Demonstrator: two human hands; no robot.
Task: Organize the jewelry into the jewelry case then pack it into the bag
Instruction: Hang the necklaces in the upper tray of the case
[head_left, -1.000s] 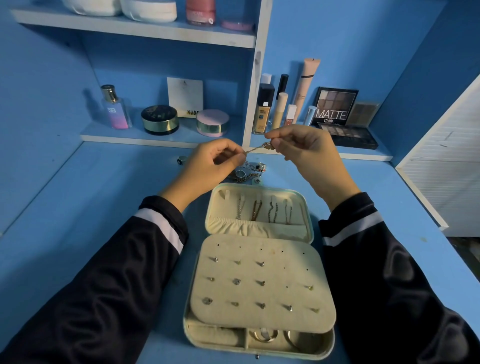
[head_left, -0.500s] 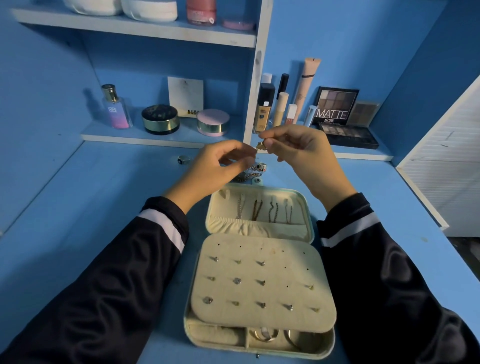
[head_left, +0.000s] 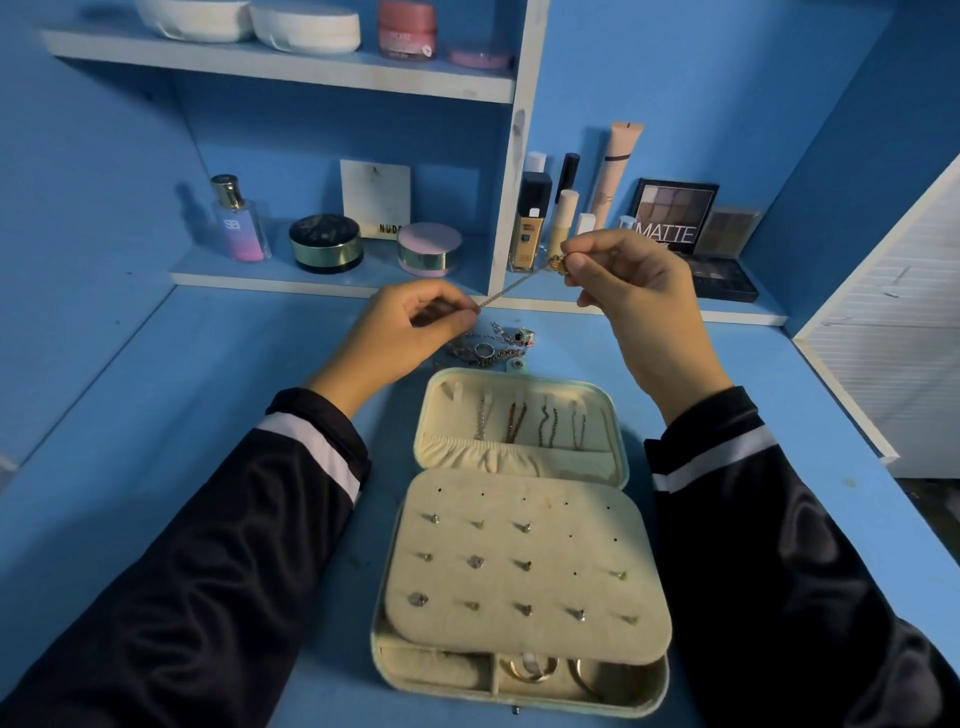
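Head view | left hand (head_left: 410, 322) and right hand (head_left: 631, 280) pinch gold chain (head_left: 511, 285) taut | next: hang in jewelry case (head_left: 519, 519) lid

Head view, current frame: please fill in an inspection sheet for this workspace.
Surface: blue desk, case in the middle.
Job's things: jewelry case open, with chains in the lid, studs on the panel and rings in the front compartment; loose jewelry piled behind it; chain taut in the air; bag not seen.
Clutter: perfume bottle, eyeshadow palette and other cosmetics on the shelf.
Grippers: left hand pinches the chain's low end; right hand pinches its pendant end, higher.
Cables: nothing seen.
Surroundings: blue walls, white slatted panel at right.
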